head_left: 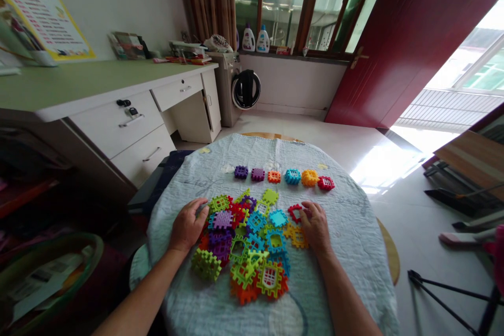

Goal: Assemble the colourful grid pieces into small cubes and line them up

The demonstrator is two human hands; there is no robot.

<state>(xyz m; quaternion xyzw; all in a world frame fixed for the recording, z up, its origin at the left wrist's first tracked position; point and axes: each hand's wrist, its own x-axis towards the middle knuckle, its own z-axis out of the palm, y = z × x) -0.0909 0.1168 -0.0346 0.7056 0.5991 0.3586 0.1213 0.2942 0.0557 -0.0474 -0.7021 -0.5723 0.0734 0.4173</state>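
Observation:
A heap of notched plastic building blocks [239, 247] in green, purple, blue, orange and red lies between my hands. My left hand [189, 224] rests at the heap's left side, thumb and fingers apart, with nothing in it. My right hand [316, 227] is at the right side, its thumb and fingertips closed at the edge of a red square frame block [294, 213]. Just below that lies a yellow-orange block [297, 236], close to the fingers. Beyond the heap stands a row of blocks, from a dark purple block [241, 171] to a red block [326, 183].
A pale blue cloth [346, 273] covers the round table. To the left are a white desk [114, 131] and a basket [92, 252]; a washing machine [228, 84] stands behind. Black tripod legs [444, 289] are on the floor at right, below an open red door [394, 37].

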